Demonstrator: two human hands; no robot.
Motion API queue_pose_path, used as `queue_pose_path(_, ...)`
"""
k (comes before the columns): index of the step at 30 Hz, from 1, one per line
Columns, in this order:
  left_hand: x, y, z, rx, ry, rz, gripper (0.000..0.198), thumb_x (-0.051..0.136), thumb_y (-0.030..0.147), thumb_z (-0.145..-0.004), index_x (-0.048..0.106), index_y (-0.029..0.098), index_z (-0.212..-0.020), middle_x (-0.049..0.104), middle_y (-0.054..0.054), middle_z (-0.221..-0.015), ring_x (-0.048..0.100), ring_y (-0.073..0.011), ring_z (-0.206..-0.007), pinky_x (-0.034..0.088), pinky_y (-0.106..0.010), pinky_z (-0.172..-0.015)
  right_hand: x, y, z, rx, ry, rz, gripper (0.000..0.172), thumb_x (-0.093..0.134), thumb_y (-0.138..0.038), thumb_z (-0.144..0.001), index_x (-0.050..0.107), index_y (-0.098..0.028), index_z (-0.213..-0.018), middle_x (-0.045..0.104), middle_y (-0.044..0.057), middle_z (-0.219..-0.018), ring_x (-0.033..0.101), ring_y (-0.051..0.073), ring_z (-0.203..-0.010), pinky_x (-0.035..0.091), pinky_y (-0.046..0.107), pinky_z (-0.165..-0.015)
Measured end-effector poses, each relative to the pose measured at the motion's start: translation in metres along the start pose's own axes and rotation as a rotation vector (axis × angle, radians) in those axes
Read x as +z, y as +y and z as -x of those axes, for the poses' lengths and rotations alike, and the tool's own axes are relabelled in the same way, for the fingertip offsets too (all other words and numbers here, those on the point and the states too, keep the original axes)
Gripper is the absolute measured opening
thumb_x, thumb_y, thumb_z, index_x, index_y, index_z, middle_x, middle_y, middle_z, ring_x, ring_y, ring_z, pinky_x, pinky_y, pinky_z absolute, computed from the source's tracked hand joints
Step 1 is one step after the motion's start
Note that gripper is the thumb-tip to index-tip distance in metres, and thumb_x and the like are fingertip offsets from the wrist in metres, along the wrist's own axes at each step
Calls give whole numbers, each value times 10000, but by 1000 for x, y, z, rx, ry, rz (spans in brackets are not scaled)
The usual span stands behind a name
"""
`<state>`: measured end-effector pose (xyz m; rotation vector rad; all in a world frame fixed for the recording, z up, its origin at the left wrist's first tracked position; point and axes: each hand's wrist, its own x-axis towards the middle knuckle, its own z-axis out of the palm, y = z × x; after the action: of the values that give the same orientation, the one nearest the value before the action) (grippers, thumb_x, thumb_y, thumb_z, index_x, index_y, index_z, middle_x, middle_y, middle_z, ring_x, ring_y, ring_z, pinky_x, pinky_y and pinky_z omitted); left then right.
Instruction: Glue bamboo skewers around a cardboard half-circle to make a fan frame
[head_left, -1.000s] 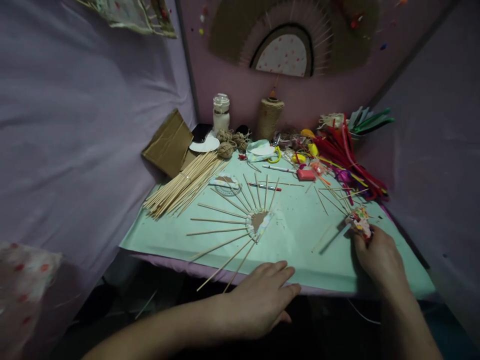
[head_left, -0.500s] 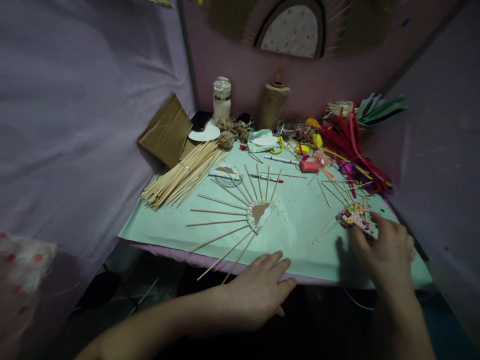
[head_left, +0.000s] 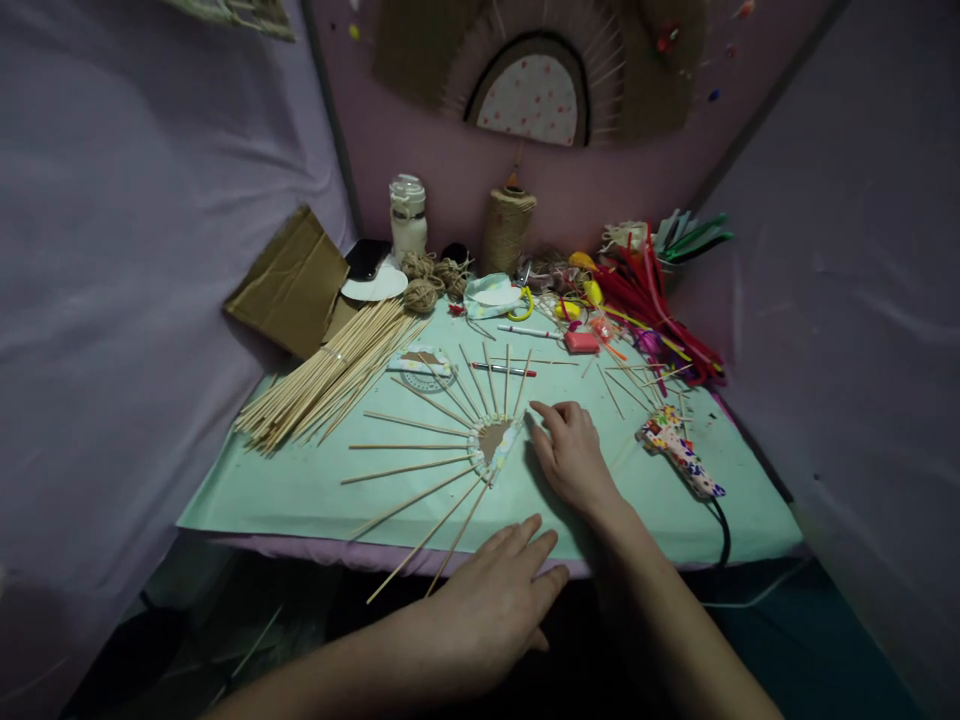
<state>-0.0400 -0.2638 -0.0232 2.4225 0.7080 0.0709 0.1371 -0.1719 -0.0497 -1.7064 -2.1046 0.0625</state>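
A half-round cardboard piece (head_left: 493, 445) lies mid-table, its edge wrapped in pale fabric, with thin wooden sticks (head_left: 412, 448) fanning out to the left and back. Just right of it is my right hand (head_left: 570, 455), index finger stretched toward the fabric edge and nothing visible in the fingers. My left hand (head_left: 502, 590) rests at the table's front edge, fingers spread, below the lowest sticks. On the right side lies a flower-patterned glue gun (head_left: 681, 455) with a black cord, apart from both hands.
A bundle of sticks (head_left: 330, 375) and folded cardboard (head_left: 289, 280) lie on the left. Twine balls (head_left: 420, 295), a twine spool (head_left: 508, 230) and a white bottle (head_left: 408, 220) stand behind. Red pipe cleaners (head_left: 660, 310) and loose sticks crowd the right back.
My right hand has left the glue gun and moved left beside the cardboard piece. My left hand stays at the front edge. The camera view has shifted.
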Motion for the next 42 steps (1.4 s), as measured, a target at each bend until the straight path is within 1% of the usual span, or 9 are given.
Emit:
queue_pose_path(4, 4, -3, 1, 20, 16, -26, 552, 611, 322, -859, 451, 92, -1335, 369, -212, -1453, 244, -345, -1391, 280, -459, -1118, 4, 0, -5, 17, -41, 74, 368, 394, -266, -921, 554, -201, -1246, 520, 123, -1011, 471, 265, -925, 402, 395, -782)
queue_pose_path(8, 7, -5, 2, 22, 49, -32, 541, 597, 328, -868, 443, 119, -1344, 369, -189, -1461, 241, -337, -1394, 296, -464, -1113, 3, 2, -6, 20, -51, 103, 345, 409, -262, -913, 575, -224, -1213, 522, 115, -999, 470, 261, -910, 395, 378, -747)
queue_pose_path(13, 5, -5, 4, 22, 51, -19, 545, 590, 328, -873, 432, 117, -1351, 359, -186, -1468, 240, -330, -1395, 306, -457, -1113, -2, -2, -13, 1, -43, 101, 364, 404, -277, -922, 568, -224, -1243, 512, 120, -1026, 465, 263, -926, 382, 374, -755)
queue_pose_path(18, 12, -8, 4, 38, 96, -15, 565, 586, 328, -875, 404, 135, -1373, 350, -172, -1476, 218, -320, -1405, 277, -455, -1130, -1, -8, -21, -23, -100, 133, 342, 427, -273, -924, 594, -257, -1223, 512, 105, -1001, 459, 253, -912, 359, 345, -727)
queue_pose_path(21, 16, -10, 5, 46, 105, -7, 571, 591, 333, -871, 407, 130, -1373, 361, -173, -1469, 208, -315, -1409, 267, -445, -1135, 1, -8, -22, -18, -107, 144, 330, 435, -279, -926, 602, -255, -1209, 508, 99, -1001, 453, 244, -908, 349, 338, -734)
queue_pose_path(25, 17, -11, 4, 47, 115, 11, 575, 594, 341, -870, 407, 142, -1376, 360, -170, -1470, 208, -305, -1411, 266, -448, -1134, -1, -11, -27, -17, -103, 146, 348, 440, -293, -931, 578, -258, -1249, 505, 97, -1030, 446, 235, -931, 335, 334, -761)
queue_pose_path(31, 21, -13, 5, 50, 137, 20, 577, 595, 364, -867, 413, 144, -1369, 366, -165, -1468, 226, -309, -1405, 280, -443, -1125, -2, -19, -38, -37, -160, 165, 335, 421, -333, -940, 600, -282, -1220, 511, 97, -1032, 446, 242, -940, 323, 336, -747)
queue_pose_path(38, 18, -13, 4, 64, 120, 7, 575, 586, 367, -872, 426, 108, -1359, 362, -194, -1463, 235, -326, -1398, 281, -447, -1124, -6, -25, -42, -52, -169, 163, 349, 420, -321, -938, 588, -270, -1239, 513, 102, -1048, 441, 244, -954, 319, 341, -755)
queue_pose_path(42, 14, -11, 3, 53, 103, -4, 583, 615, 371, -851, 455, 94, -1339, 389, -198, -1446, 255, -321, -1392, 281, -436, -1127, -6, -29, -45, -86, -188, 163, 338, 414, -325, -939, 595, -296, -1222, 513, 93, -1036, 437, 244, -945, 311, 338, -743)
